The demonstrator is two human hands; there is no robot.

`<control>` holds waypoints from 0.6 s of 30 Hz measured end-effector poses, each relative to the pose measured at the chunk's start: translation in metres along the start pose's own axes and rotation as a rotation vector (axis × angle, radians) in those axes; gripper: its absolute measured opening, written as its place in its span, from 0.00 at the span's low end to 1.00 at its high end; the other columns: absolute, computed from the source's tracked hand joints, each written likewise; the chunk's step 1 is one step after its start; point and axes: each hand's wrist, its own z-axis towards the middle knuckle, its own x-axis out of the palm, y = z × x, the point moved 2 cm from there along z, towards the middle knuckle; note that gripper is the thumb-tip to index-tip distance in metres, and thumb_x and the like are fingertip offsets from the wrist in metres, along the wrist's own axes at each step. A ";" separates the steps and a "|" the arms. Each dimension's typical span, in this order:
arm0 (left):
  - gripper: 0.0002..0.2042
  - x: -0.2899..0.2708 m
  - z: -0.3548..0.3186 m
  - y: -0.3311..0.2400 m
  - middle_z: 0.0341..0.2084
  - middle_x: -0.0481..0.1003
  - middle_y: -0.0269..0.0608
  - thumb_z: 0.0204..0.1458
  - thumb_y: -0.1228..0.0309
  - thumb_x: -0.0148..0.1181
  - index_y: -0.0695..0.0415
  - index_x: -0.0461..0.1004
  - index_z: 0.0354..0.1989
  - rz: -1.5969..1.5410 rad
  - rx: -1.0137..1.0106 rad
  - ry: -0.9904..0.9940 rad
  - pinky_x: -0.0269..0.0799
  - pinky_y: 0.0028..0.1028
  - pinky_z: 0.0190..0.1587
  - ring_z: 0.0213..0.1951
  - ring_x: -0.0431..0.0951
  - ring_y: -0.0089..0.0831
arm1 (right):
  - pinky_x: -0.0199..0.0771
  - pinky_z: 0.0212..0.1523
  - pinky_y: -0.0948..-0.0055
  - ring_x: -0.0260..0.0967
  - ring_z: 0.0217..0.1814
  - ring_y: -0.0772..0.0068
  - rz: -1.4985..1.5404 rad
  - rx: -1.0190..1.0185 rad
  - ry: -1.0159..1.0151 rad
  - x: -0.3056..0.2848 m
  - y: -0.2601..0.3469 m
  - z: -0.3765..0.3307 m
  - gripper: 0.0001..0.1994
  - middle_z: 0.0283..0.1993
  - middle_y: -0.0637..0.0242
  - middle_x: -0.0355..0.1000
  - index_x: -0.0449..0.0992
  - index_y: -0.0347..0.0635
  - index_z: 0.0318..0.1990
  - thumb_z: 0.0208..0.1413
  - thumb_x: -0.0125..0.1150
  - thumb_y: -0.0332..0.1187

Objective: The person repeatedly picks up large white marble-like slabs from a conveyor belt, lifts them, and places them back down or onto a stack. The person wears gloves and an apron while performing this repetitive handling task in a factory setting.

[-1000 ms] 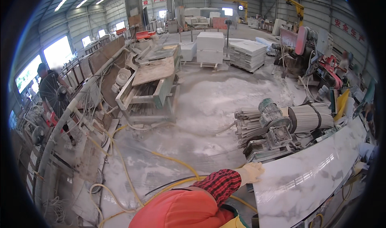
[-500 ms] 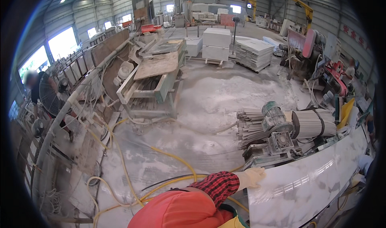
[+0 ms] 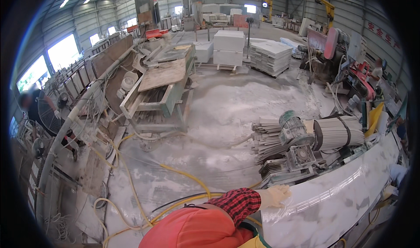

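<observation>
My left hand [image 3: 276, 195], in a pale cream glove below a red-and-black checked sleeve [image 3: 239, 206], lies at the far left corner of a glossy white stone slab [image 3: 323, 204] with grey patches. Its fingers stretch out over the surface, and nothing shows held in them. Just beyond that edge sit a green-grey electric motor [image 3: 294, 128] and its dusty gearbox [image 3: 301, 156]. My right hand is outside the picture.
Yellow hoses [image 3: 188, 176] loop across the dusty wet floor. A metal-framed work table [image 3: 164, 75] stands ahead left, near a person by a large fan [image 3: 49, 112]. White blocks [image 3: 228, 49] and stacked slabs [image 3: 271, 55] are farther back. Another person [image 3: 376, 73] is at the right.
The view has swung slightly, so the surroundings sit a little farther left in the picture. My left hand still rests at the slab's corner, slightly farther in over its surface.
</observation>
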 end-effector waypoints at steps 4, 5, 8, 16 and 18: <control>0.41 0.005 0.002 0.002 0.71 0.55 0.71 0.54 0.51 0.64 0.65 0.59 0.70 -0.001 0.036 -0.068 0.54 0.46 0.73 0.72 0.58 0.61 | 0.61 0.61 0.54 0.58 0.61 0.52 -0.034 -0.007 -0.012 0.005 0.006 0.001 0.31 0.63 0.57 0.61 0.72 0.45 0.62 0.62 0.58 0.58; 0.41 0.001 0.001 0.001 0.71 0.55 0.71 0.54 0.51 0.64 0.65 0.59 0.70 -0.015 0.028 -0.055 0.54 0.46 0.73 0.72 0.58 0.61 | 0.62 0.61 0.54 0.58 0.61 0.52 -0.040 -0.007 -0.014 0.005 0.006 0.002 0.30 0.62 0.57 0.62 0.72 0.45 0.62 0.62 0.58 0.58; 0.40 -0.009 0.001 -0.005 0.71 0.54 0.72 0.55 0.51 0.63 0.67 0.59 0.70 -0.050 0.015 -0.030 0.53 0.45 0.74 0.72 0.56 0.62 | 0.63 0.59 0.55 0.60 0.59 0.53 -0.061 -0.010 -0.018 0.009 0.010 0.003 0.30 0.61 0.57 0.63 0.72 0.44 0.62 0.62 0.58 0.57; 0.39 -0.024 0.015 -0.014 0.71 0.53 0.73 0.56 0.54 0.63 0.67 0.58 0.70 -0.135 0.009 0.005 0.52 0.45 0.75 0.73 0.55 0.63 | 0.66 0.56 0.57 0.64 0.55 0.54 -0.117 -0.013 -0.031 0.017 0.021 0.010 0.29 0.57 0.57 0.67 0.72 0.42 0.60 0.63 0.59 0.55; 0.39 -0.025 0.019 -0.016 0.72 0.52 0.72 0.56 0.54 0.63 0.66 0.56 0.71 -0.117 0.000 0.004 0.51 0.47 0.75 0.73 0.55 0.63 | 0.67 0.55 0.58 0.65 0.54 0.55 -0.138 -0.015 -0.034 0.018 0.025 0.013 0.28 0.56 0.57 0.68 0.72 0.41 0.60 0.63 0.59 0.54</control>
